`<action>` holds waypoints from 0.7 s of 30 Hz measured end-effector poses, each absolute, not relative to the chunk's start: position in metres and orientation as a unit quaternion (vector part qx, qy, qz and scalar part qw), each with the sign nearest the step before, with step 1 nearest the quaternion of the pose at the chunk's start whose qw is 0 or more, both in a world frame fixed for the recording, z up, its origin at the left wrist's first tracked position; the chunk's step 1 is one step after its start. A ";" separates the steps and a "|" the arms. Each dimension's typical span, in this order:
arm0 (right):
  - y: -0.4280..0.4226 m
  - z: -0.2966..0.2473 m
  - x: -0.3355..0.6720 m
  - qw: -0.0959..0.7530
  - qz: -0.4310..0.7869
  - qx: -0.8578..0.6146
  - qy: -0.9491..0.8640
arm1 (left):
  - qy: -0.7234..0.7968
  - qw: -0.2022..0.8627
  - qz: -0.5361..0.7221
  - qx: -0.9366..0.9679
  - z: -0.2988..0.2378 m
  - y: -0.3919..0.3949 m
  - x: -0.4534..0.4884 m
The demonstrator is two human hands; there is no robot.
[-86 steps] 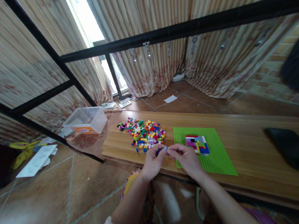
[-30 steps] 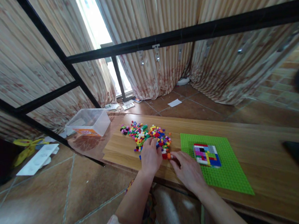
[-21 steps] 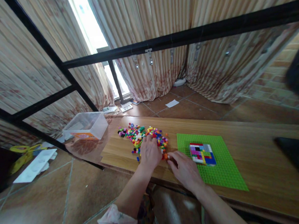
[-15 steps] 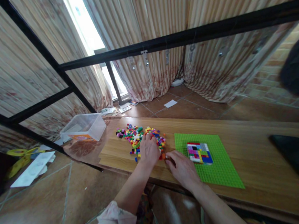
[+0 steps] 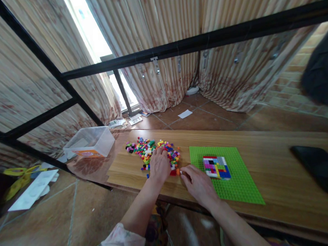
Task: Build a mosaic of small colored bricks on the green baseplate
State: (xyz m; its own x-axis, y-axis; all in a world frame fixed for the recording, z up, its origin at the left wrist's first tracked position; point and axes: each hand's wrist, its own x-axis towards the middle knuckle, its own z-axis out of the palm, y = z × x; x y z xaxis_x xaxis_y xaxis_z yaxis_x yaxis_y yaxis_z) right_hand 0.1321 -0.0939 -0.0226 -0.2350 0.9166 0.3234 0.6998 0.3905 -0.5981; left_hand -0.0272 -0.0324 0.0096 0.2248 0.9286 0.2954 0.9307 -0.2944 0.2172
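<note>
A heap of small coloured bricks (image 5: 145,149) lies on the wooden table (image 5: 270,171). My left hand (image 5: 159,164) rests palm down on the near part of the heap, fingers spread over the bricks. My right hand (image 5: 197,184) lies just right of the heap, its fingertips pinched on a small white piece beside an orange brick (image 5: 178,171). To the right is a green baseplate (image 5: 239,181) with a flat patch of mixed-colour bricks (image 5: 216,167) built on it.
A clear plastic box (image 5: 89,141) stands left of the table. A black flat object (image 5: 321,169) lies at the table's right end. Black metal frame bars (image 5: 203,40) cross in front of curtains. White and yellow items (image 5: 29,184) lie on the tiled floor.
Earlier both hands were raised, pinching a piece together in front of the heap. The left hand has since come down onto the heap and the right onto the table beside it.
</note>
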 end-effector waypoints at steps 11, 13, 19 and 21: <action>-0.095 -0.010 0.132 0.465 0.296 -0.514 -0.657 | -0.464 -0.631 -0.444 -0.435 0.020 -0.082 -0.038; -0.096 -0.006 0.131 0.492 0.362 -0.480 -0.630 | -0.436 -0.695 -0.442 -0.363 0.016 -0.095 -0.035; -0.095 -0.008 0.130 0.513 0.438 -0.440 -0.593 | -0.411 -0.732 -0.435 -0.325 0.007 -0.106 -0.025; -0.093 -0.009 0.131 0.521 0.429 -0.446 -0.587 | -0.415 -0.714 -0.451 -0.337 0.005 -0.105 -0.022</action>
State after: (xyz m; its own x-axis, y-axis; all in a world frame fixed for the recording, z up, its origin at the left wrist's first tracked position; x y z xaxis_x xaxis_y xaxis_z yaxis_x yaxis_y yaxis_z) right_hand 0.1310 -0.0933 -0.0091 -0.0582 0.9715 0.2300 0.0769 0.2341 -0.9692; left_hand -0.0223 -0.1045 0.0047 0.2482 0.9248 -0.2882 -0.3652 0.3649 0.8564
